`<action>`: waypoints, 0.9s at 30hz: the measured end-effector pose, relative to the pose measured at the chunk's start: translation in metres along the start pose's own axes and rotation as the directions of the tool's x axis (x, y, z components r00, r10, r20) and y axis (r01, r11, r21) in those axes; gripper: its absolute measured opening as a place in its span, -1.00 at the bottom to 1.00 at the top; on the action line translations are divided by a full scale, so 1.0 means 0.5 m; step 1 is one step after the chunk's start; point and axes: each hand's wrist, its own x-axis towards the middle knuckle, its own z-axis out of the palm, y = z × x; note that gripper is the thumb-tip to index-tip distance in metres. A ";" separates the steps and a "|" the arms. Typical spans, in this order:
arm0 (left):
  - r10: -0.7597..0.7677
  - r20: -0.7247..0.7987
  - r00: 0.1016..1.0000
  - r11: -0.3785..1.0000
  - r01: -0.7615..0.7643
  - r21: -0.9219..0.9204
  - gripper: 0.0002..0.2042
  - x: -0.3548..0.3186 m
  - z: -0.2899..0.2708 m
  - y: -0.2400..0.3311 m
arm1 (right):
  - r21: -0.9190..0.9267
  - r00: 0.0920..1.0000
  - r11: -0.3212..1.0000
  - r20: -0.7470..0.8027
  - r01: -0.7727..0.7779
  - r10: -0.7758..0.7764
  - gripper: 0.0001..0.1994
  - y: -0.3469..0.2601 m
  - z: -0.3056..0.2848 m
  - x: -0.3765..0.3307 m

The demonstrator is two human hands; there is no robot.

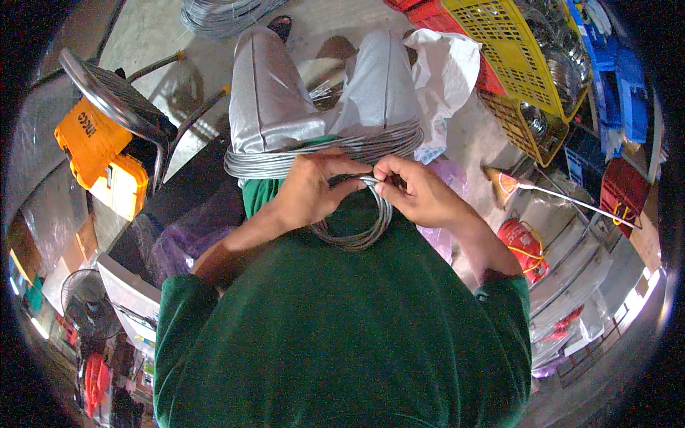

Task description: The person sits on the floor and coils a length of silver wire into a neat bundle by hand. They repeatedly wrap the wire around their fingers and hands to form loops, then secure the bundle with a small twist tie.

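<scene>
A large coil of grey wire lies across my lap, on the silver-grey trouser legs. Below it hangs a small round coil of grey wire, against my green shirt. My left hand pinches the top of this small coil between thumb and fingers. Close beside it, my right hand is also closed on the coil's top, thumb against bent fingers. The fingertips of both hands almost meet, and the wire between them is partly hidden.
Another wire coil lies on the floor ahead. To the left are a metal-framed chair and an orange case. Yellow crates, a broom and a red container stand right. White sheeting lies by my knee.
</scene>
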 end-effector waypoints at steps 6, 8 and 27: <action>0.098 0.046 0.994 0.978 -0.105 0.181 -0.81 -0.009 0.002 0.000 | -0.176 0.994 0.984 -0.111 0.002 -0.021 -0.87 -0.015 0.013 -0.007; 0.100 0.050 0.994 0.977 -0.108 0.186 -0.81 -0.010 0.007 -0.003 | -0.262 0.988 0.965 -0.146 0.014 -0.054 -0.86 -0.018 0.017 -0.006; 0.008 0.146 0.989 0.963 -0.047 0.264 -0.84 -0.014 0.014 -0.006 | -0.381 0.956 0.920 -0.224 0.094 -0.191 -0.82 0.037 0.062 -0.014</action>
